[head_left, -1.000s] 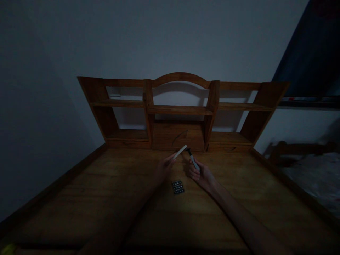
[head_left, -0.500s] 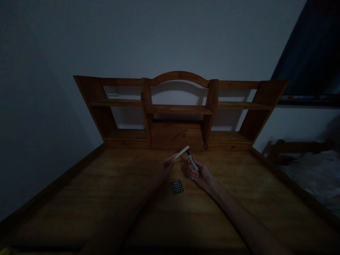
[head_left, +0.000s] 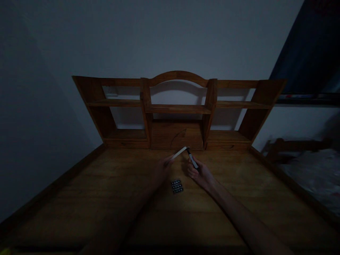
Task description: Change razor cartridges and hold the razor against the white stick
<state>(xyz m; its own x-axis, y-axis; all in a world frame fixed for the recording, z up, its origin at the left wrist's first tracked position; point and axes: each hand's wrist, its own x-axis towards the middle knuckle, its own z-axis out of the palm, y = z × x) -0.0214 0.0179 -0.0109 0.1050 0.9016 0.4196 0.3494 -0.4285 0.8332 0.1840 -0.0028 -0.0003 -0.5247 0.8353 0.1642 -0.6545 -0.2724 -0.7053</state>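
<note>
My left hand (head_left: 162, 170) is closed around the lower end of a flat pale stick (head_left: 179, 152), which slants up to the right. In my right hand (head_left: 200, 174) is a slim tool with a light grey handle (head_left: 193, 162) and a dark neck, gripped between the fingers and tilted up to the left. Its small dark head is right by the stick's upper end; whether they touch I cannot tell. Below and between both hands, a small black block with rows of pale marks (head_left: 177, 186) lies on the wooden desk (head_left: 212, 219). Dim light hides finer detail.
A wooden shelf unit (head_left: 178, 109) with open compartments stands along the back of the desk, against the wall. Raised wooden edges (head_left: 53, 180) border the desk's sides. To the right are a dark curtain (head_left: 309, 53) and pale crumpled bedding or plastic (head_left: 316, 173).
The pale stick has shifted slightly left and down, and the tool's dark head now shows beside its upper end. The black block has stayed in place.
</note>
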